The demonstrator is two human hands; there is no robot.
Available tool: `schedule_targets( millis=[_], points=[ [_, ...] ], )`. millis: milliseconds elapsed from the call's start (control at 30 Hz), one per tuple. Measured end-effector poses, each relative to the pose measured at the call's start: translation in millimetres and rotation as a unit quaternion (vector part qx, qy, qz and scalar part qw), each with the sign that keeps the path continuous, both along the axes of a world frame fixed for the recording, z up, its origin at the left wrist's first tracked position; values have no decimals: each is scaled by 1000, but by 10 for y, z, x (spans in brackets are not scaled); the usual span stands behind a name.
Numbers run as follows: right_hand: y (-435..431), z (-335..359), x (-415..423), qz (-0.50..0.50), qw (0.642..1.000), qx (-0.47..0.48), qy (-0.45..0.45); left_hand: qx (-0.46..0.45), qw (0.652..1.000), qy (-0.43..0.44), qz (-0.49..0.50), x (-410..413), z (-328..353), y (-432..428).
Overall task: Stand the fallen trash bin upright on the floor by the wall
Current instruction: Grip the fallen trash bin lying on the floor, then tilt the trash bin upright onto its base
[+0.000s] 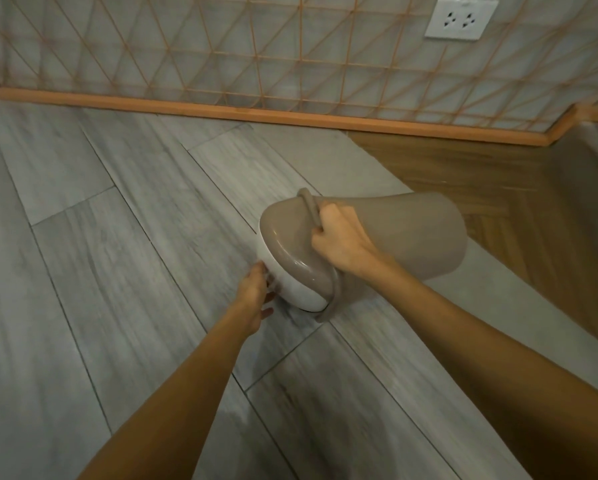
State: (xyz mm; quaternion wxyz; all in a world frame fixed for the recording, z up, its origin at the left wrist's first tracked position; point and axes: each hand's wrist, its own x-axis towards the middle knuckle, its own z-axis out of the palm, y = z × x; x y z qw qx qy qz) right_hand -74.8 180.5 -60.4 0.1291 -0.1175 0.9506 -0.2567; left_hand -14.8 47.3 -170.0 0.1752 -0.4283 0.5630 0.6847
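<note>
The bin is the anchor here: it lies on its side on the floor, well short of the wall, its lidded end toward the viewer and its base pointing away toward the wood-grain strip.

Nearest the viewer, the left hand sits at the bin's lower white rim, fingers loose and spread, touching or just beside it rather than gripping. Just beyond, the right hand is closed around the handle where it arcs over the lid.

To do this well, I judge the right hand should lift by the handle while the left steadies the rim, so the base pivots down without skidding.

The lid is glossy taupe with rounded edges; the body is matte, smooth plastic that flares toward the far end. The floor is grey streaked planks. Beyond the bin run an orange-brown baseboard, a grey wall crossed by thin orange lines, and a white socket.
</note>
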Motion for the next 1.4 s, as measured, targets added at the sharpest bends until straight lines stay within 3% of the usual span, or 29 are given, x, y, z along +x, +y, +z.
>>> schedule_targets(
  millis=[300,467,767,1067,1400],
  points=[
    [152,371,-93,-53,991,-120,12,199,976,3,90,23,134,7],
    [354,529,-238,-135,973,-189,-1,215,974,37,57,-87,413,-43],
    [866,717,-341,-208,923,-320,-55,164,981,93,-45,-361,1191,-68],
    [1102,452,-295,-276,841,-446,-135,45,988,96,-110,-451,1743,-15],
    [1181,310,-320,-301,840,-417,-175,-27,992,55,-108,-434,1887,232]
  ],
)
